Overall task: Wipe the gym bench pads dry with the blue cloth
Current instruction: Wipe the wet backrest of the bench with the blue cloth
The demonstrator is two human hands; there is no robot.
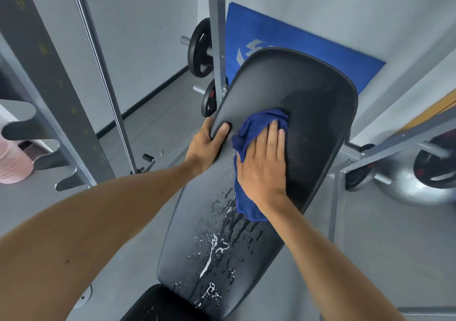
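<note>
The black back pad point(308, 94) of the gym bench runs away from me, tilted upward. Water drops and streaks point(214, 246) cover its lower half. A second black pad, the seat point(158, 306), shows at the bottom edge with a few drops on it. My right hand point(261, 165) lies flat on the blue cloth point(256, 126), pressing it against the middle of the back pad. My left hand point(207, 143) grips the pad's left edge, thumb on top.
A grey rack upright point(217, 37) with black weight plates point(199, 49) stands behind the bench. A numbered rack post point(49, 74) is at left, a blue mat point(283, 39) against the far wall, another loaded bar point(434, 168) at right, a pink basket point(12, 163) at far left.
</note>
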